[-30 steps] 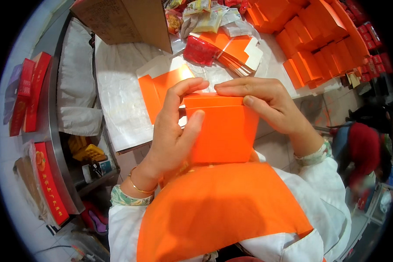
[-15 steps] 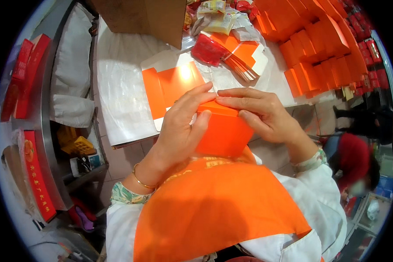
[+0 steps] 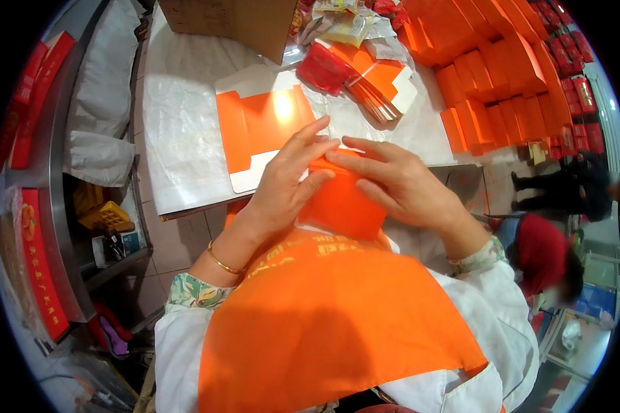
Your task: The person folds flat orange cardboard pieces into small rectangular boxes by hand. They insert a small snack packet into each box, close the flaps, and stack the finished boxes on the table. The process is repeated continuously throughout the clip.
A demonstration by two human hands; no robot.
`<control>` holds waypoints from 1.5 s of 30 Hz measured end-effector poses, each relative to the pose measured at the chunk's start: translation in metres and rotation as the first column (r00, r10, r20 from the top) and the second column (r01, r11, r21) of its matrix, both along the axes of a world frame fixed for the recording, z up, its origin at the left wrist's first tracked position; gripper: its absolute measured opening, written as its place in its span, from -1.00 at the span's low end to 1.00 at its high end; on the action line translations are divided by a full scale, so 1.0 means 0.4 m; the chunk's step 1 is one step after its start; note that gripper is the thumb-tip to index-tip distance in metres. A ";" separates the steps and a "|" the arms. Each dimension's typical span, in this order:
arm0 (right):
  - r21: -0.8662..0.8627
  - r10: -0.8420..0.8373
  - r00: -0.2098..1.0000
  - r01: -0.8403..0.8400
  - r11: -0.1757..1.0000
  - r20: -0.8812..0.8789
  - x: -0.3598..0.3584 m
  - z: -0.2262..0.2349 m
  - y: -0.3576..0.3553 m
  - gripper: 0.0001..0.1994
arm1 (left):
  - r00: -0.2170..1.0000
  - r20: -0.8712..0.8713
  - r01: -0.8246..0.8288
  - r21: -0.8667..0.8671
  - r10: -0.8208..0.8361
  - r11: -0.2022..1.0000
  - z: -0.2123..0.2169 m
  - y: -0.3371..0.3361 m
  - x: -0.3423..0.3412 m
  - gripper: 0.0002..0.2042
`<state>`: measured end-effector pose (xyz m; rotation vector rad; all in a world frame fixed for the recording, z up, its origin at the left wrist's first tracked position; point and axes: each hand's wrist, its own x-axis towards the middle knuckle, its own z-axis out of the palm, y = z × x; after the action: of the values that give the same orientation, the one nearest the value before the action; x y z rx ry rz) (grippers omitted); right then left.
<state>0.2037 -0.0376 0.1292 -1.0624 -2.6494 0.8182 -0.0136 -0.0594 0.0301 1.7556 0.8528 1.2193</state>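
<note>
Surface [image 3: 179,148] bears flat card [image 3: 265,127]. Left grip [image 3: 281,184], right grip [image 3: 401,184] part-closed on box [image 3: 341,210], opposite sides, likely steadying it.

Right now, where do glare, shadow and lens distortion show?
Head view: bright glare on the flat orange cardboard. Head view: a broad dark shadow across the orange apron. Head view: the metal counter edge bowed by the fisheye.

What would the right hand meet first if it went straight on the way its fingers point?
Most likely the left hand, facing it across the orange box; how much gap separates them is unclear.
</note>
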 end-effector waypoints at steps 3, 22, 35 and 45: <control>-0.078 0.030 0.998 -0.025 0.997 0.056 0.012 -0.004 0.006 -0.54 | 0.998 -0.052 -0.036 0.024 0.037 0.999 -0.036 -0.003 0.031 -0.41; -0.248 -0.086 0.996 0.092 0.964 0.035 0.073 0.054 0.064 -0.44 | 0.997 0.053 0.058 -0.161 -0.050 0.985 -0.024 0.024 0.054 -0.40; -0.763 -0.755 0.119 -0.045 0.645 -0.645 0.055 -0.252 0.154 -0.44 | 0.886 -0.072 -0.429 0.246 0.458 0.869 -0.008 -0.029 -0.034 -0.34; -0.435 -0.325 0.828 0.111 0.894 -0.456 -0.100 -0.336 0.118 -0.46 | 0.508 0.587 -0.397 -0.490 0.631 0.776 -0.079 0.027 -0.066 -0.60</control>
<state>0.1639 0.0097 -0.0053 -1.0199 -1.9089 1.3924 -0.0402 -0.0484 -0.0014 0.6034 1.0161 1.8908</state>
